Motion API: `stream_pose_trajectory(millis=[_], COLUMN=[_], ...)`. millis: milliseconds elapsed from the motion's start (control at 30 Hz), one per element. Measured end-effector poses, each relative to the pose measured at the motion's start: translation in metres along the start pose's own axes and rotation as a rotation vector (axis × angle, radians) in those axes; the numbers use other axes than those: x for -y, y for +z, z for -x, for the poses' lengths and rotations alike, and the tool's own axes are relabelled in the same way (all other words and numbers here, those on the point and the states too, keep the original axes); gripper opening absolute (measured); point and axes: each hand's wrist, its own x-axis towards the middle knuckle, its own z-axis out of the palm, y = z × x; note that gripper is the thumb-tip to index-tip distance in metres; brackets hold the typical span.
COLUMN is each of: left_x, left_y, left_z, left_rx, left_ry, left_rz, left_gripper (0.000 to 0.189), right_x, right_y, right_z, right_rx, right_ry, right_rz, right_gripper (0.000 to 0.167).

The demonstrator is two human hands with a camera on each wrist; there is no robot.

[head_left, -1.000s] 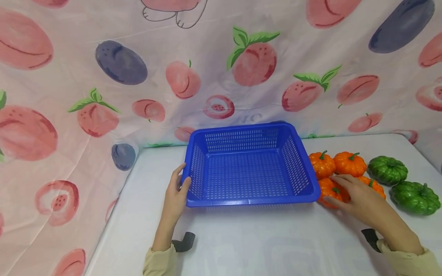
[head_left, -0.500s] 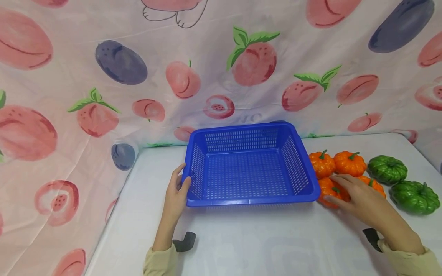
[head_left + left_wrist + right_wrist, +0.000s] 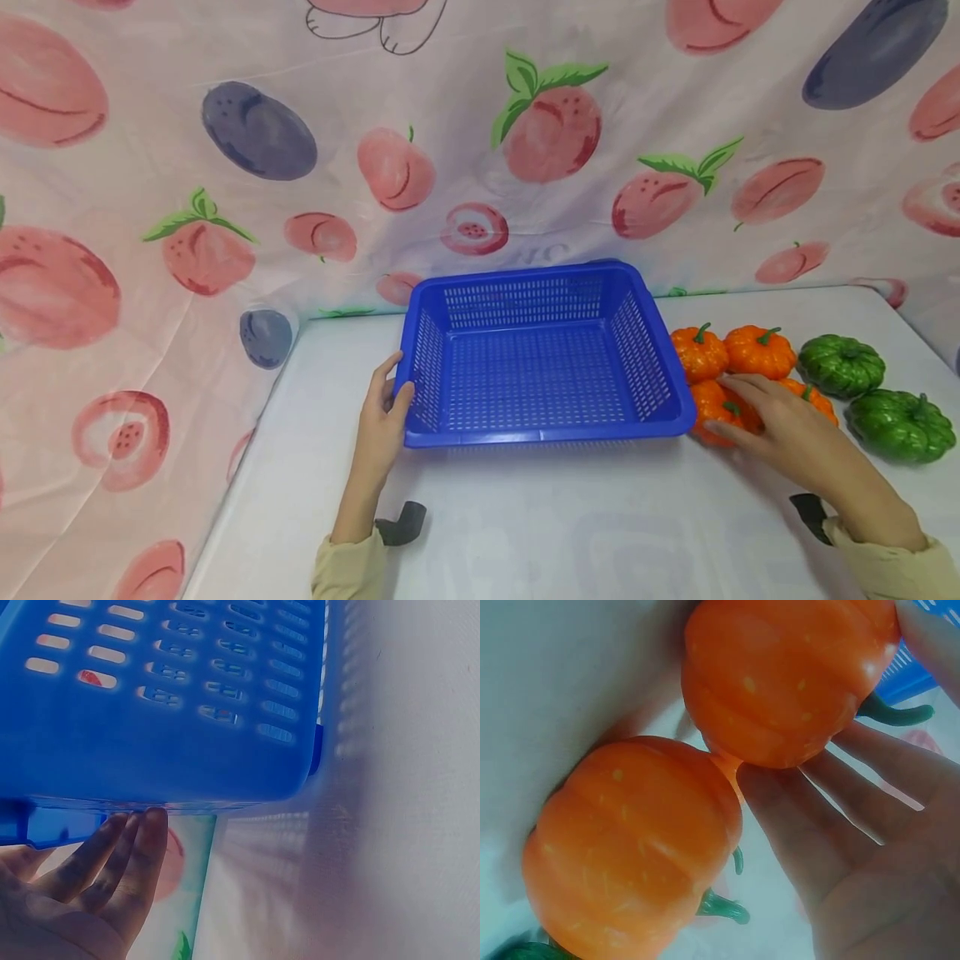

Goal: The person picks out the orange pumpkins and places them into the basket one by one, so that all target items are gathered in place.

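A blue plastic basket (image 3: pixel 540 367) with slotted walls stands on the table, bare inside. My left hand (image 3: pixel 384 412) holds its left end, thumb at the rim; in the left wrist view, its fingers (image 3: pixel 142 855) touch the outer wall. Right of the basket, my right hand (image 3: pixel 787 425) grips the nearest orange pumpkin (image 3: pixel 716 410). In the right wrist view that pumpkin (image 3: pixel 780 675) sits between thumb and fingers, its green stem showing. Another orange pumpkin (image 3: pixel 634 847) lies beside it, partly behind the hand in the head view.
Two more orange pumpkins, one by the rim (image 3: pixel 699 354) and one beside it (image 3: pixel 759 352), stand behind my right hand. Farther right are two green pumpkins, a rear one (image 3: pixel 842 367) and a front one (image 3: pixel 902 425). A fruit-print cloth (image 3: pixel 322 167) hangs behind the table.
The head view has tilted very slightly. My right hand remains at the front orange pumpkin, which appears turned a little; the left hand and basket have not visibly moved.
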Motion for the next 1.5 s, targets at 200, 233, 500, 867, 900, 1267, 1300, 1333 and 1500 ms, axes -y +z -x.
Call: stream_pose_trajectory(millis=[200,233,500,867,900,1267,1300,1333,1500], left_x=[0.0,0.0,0.001,0.001,0.001,0.0,0.0,0.0,0.0], left_y=[0.0,0.0,0.002,0.001,0.001,0.001,0.001,0.001,0.0], left_z=[-0.001,-0.002,-0.001,-0.001,-0.001,-0.001,-0.001,-0.001,0.0], left_rx=[0.001,-0.001,-0.002,-0.008,-0.007,0.001,0.002,0.003,0.003], left_ry=[0.008,0.01,0.003,0.0,0.0,0.024,0.025,0.026,0.024], left_rz=[0.006,0.005,0.014,-0.005,-0.005,0.0,0.001,-0.001,-0.002], left_gripper=[0.048,0.048,0.048,0.048,0.048,0.048,0.048,0.048,0.048], right_x=[0.0,0.0,-0.001,0.006,0.007,0.011,0.011,0.011,0.015], right_y=[-0.003,-0.003,-0.01,-0.02,-0.021,-0.033,-0.034,-0.035,-0.039], right_z=[0.001,0.001,0.003,0.003,0.003,0.008,0.008,0.008,0.006], right_rx=[-0.038,-0.046,-0.076,-0.077,-0.077,-0.134,-0.14,-0.147,-0.152], right_ry=[-0.016,-0.021,-0.042,-0.019,-0.014,-0.015,-0.016,-0.017,-0.006], right_rz=[-0.009,-0.013,-0.011,0.025,0.029,0.015,0.019,0.021,0.046], right_gripper=[0.067,0.067,0.062,0.064,0.065,0.065,0.065,0.066,0.069])
